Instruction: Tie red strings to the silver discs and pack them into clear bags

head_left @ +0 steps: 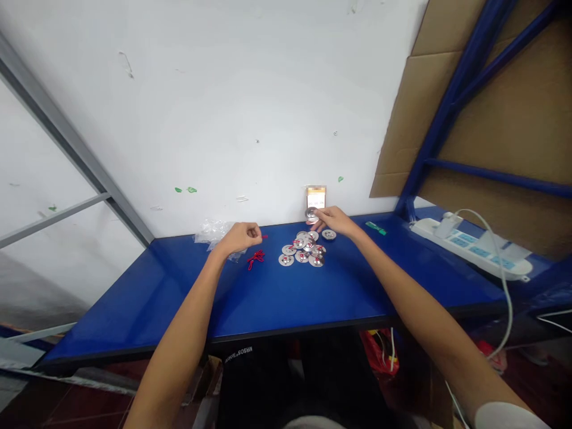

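My right hand (pixel 333 220) pinches a small domed metal cymbal (pixel 311 214), held up above the back of the table. Below it lies a loose pile of similar cymbals (pixel 302 257), several with red cord loops at their centres. One more cymbal (pixel 329 235) lies apart, just under my right hand. To the left, my left hand (pixel 245 236) is closed in a pinch, with a short bit of red cord (pixel 265 237) showing at its fingertips. A small heap of red cords (pixel 256 258) lies just in front of that hand.
Clear plastic bags (pixel 210 232) lie behind my left hand on the blue table (pixel 277 304). A small timer-like display (pixel 317 199) stands against the wall. At the right are a green item (pixel 376 228) and a white power strip (pixel 473 247) with a cable.
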Tool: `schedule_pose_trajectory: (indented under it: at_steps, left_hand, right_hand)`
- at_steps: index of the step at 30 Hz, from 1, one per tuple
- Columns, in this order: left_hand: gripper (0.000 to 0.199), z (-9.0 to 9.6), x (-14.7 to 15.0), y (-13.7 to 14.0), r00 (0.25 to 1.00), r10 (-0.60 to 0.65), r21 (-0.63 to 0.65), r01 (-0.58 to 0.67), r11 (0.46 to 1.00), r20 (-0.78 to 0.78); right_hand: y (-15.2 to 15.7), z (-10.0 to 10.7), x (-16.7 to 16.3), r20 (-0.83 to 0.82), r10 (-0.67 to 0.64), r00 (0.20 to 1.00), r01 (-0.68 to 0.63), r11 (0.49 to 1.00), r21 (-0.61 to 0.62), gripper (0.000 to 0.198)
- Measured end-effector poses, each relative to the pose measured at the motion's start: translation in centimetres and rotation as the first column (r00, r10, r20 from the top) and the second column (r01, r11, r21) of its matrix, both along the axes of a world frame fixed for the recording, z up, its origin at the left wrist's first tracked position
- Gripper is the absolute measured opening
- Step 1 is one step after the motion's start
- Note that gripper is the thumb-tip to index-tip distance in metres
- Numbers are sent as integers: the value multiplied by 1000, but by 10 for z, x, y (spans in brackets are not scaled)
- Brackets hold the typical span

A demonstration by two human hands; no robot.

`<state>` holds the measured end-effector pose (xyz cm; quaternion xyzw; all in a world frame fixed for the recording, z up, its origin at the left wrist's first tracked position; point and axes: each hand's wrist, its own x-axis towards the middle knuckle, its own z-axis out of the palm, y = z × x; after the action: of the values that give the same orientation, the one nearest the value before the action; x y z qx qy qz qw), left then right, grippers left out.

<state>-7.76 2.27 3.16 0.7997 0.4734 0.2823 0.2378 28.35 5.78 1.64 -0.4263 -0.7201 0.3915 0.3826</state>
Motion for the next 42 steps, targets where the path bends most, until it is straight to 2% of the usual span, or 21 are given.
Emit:
schedule_pose_trajectory:
  at_steps: [2,3,5,7,11,13,15,17,18,20,22,23,26,27,29,31,34,37,40,42]
  left_hand:
    - [13,-1,-9,2,980,-58,-101,39,994,-190]
    - [13,-1,-11,3,964,-86,-164,45,985,-252]
    - [16,-3,-12,3,941,-100,-237,22,971,-323]
    - [19,-1,-10,2,936,-50,-206,-24,978,-347]
    - [23,3,-5,-1,954,13,-78,-38,996,-301]
    - [23,1,-1,-1,956,25,-29,-35,999,-292]
    - [21,-3,4,0,956,52,41,-42,998,-290]
    - [17,-8,11,0,955,63,104,-34,994,-289]
    - [15,-10,15,-1,955,58,124,-23,992,-291]
    - [12,-13,21,-2,955,43,148,1,989,-293]
    - [11,-14,25,-2,957,40,168,9,986,-286]
    - [11,-15,26,-2,959,44,179,7,984,-279]
    - [11,-16,25,-2,962,51,214,8,977,-269]
    - [11,-16,24,-1,962,52,223,9,975,-268]
    - [11,-18,25,0,964,48,233,14,972,-261]
    - [12,-20,27,0,973,44,233,11,972,-228]
    - [14,-22,34,-1,993,26,203,-1,979,-116]
    - [21,-26,44,-4,997,-48,83,43,996,59]
    - [35,-31,55,-7,955,-119,-84,147,986,270]
    - [42,-33,61,-9,910,-120,-127,184,975,396]
  right_hand:
    - [9,2,26,281,-52,958,59,998,-16,48]
    - [11,1,36,431,-70,900,85,996,-16,51]
    - [15,-1,50,601,-110,791,131,991,9,53]
    - [16,-4,55,676,-104,729,148,989,-8,53]
    - [14,-5,59,764,-2,645,221,958,-184,56]
    - [12,-1,57,812,-51,582,272,953,-135,64]
    - [9,2,51,808,-196,555,285,958,36,69]
    - [2,3,36,726,-303,617,223,952,208,63]
    - [-2,2,25,671,-293,682,153,953,261,57]
    - [-10,-5,1,582,-168,796,-44,942,332,40]
    - [-18,-14,-24,591,-70,804,-216,891,400,33]
    - [-20,-19,-35,612,-77,787,-247,870,426,33]
    - [-22,-31,-54,678,-164,717,-239,855,460,12]
    - [-21,-33,-56,688,-181,703,-229,858,460,11]
    - [-19,-34,-55,673,-186,716,-208,864,459,14]
    - [-17,-31,-50,610,-180,771,-170,866,471,12]
    - [-15,-26,-45,429,-155,890,-78,874,479,12]
    - [-15,-23,-48,161,-69,985,0,919,395,19]
    - [-18,-25,-59,-68,18,998,1,960,281,27]
    - [-23,-26,-67,-157,73,985,-33,969,243,29]
